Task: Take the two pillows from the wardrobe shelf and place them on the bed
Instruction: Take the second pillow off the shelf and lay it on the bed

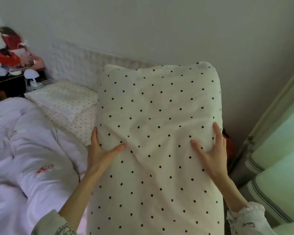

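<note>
Large polka-dot pillow [156, 141] is gripped at both long edges: left hand [100, 153] clamps the left edge, thumb on top, fingers wrapped behind; right hand [210, 155] presses the right edge, fingers spread over the fabric. The pillow is held lengthwise, its far corners level with the headboard [78, 63]. Left of the grip, a second dotted pillow [63, 97] lies flat on the bed [85, 126], with a rumpled duvet [29, 150] nearer. Right of the grip, a narrow gap separates the pillow edge from a pale cabinet [278, 150].
</note>
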A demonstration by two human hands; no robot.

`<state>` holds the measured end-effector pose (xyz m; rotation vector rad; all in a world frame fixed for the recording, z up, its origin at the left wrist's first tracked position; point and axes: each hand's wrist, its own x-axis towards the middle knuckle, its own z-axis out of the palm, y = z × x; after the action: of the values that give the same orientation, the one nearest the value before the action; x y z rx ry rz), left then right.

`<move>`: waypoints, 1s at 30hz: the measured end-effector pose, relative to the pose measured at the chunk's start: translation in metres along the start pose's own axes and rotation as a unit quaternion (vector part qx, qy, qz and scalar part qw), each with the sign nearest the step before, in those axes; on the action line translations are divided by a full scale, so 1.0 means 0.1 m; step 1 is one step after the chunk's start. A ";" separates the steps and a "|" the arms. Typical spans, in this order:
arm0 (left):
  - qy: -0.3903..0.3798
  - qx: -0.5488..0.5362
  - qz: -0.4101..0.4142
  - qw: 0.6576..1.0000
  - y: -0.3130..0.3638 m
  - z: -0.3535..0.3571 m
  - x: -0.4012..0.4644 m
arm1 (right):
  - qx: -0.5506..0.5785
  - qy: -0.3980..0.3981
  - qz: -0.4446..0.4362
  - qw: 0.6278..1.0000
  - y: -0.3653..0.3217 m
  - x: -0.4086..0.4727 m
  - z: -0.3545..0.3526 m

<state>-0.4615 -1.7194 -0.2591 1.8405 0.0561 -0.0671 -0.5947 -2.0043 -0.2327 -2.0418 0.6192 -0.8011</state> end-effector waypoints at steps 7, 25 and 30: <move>0.049 -0.011 -0.051 0.997 0.17 0.64 0.79 | -0.020 -0.080 -0.022 0.996 0.22 1.43 0.44; 0.234 -0.042 -0.202 0.950 -0.73 1.21 3.06 | -0.067 -0.321 -0.089 0.941 0.57 3.94 3.43; 0.266 -0.021 -0.249 0.931 -0.92 1.27 3.43 | -0.088 -0.378 -0.097 0.916 0.68 4.27 4.08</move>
<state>-0.1282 -1.8163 -0.4072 1.7155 0.8985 0.0808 -0.0203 -2.1123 -0.3379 -2.3753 0.0453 -0.0092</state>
